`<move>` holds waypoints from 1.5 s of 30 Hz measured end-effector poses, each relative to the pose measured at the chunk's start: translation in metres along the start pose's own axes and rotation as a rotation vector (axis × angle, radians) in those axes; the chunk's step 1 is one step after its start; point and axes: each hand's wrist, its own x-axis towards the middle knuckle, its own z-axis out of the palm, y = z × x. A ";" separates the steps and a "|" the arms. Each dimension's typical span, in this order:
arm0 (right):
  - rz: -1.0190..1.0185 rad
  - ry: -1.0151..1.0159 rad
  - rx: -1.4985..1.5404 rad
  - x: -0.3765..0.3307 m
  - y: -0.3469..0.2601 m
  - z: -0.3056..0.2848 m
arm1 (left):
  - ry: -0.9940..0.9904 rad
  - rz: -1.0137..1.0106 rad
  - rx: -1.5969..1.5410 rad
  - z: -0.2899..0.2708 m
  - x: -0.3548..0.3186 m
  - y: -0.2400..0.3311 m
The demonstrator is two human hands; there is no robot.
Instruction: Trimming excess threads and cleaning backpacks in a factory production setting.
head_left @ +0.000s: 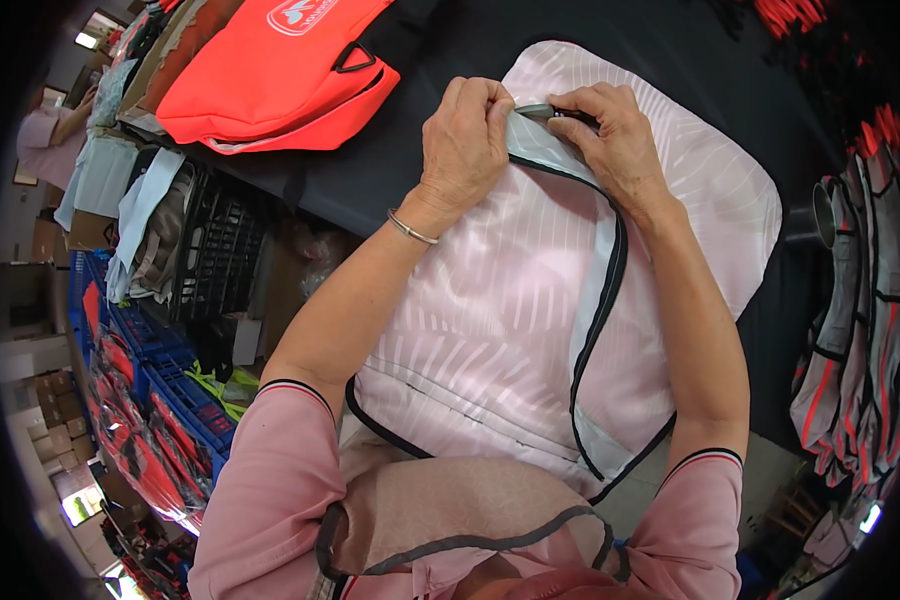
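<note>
A pale pink patterned fabric piece [490, 290] with black bound edges lies across the dark table in front of me. My left hand [467, 140] is closed, pinching the far end of its light grey trim between thumb and fingers. Just right of it, my right hand [615, 140] grips a small cutting tool [537, 110] that looks like thread snips, with a metal blade and a dark handle. The blade points at the left fingertips, against the trim's edge. A loose black-edged strip [610, 270] curves down toward me from there. My fingers partly hide the tool's handle.
A bright orange-red bag [280, 85] lies at the table's far left. Left of the table stand a black crate [215, 250] of cloth and blue crates [185, 395] of red packaged goods. Grey pieces with red stripes [860, 310] hang over the right edge. Another person [50, 135] is far left.
</note>
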 end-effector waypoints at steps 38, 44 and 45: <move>0.535 0.780 -0.062 -0.202 -0.034 -0.158 | -0.454 -0.415 -0.250 -0.236 -0.026 0.137; 0.673 0.914 0.045 -0.255 -0.026 -0.214 | -0.298 0.059 0.132 -0.288 0.028 0.233; 0.727 0.894 0.144 -0.259 -0.031 -0.214 | -0.283 0.056 0.141 -0.280 0.025 0.243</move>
